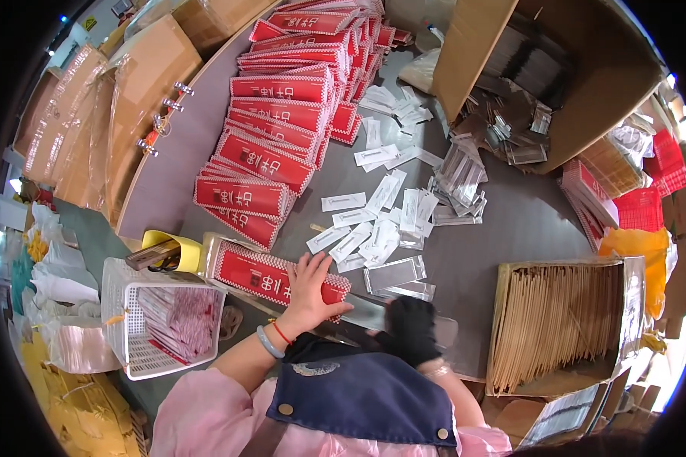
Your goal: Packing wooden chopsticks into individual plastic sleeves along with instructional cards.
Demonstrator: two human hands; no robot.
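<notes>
Flat on a red printed packet (240, 266) with a checkered white edge lies my left hand (308, 291), its fingers spread and its thumb pointing right. The packet is the top one in a narrow open carton (212, 255) at the table's near edge. My right hand (410, 329), in a black glove with bare fingertips, is low over the table to the right of it. A clear plastic piece (363, 311) lies between the two hands. The dark glove hides most of the right fingers, so whether they grip anything does not show.
Stacked red packets (270, 129) fill the table's far left. Small white paper packets (381, 194) and clear sleeves (395, 273) are scattered mid-table. Right: a box of wooden sticks (552, 327), with a large open carton (625, 68) behind. Left: a white basket (133, 365) and yellow container (192, 253).
</notes>
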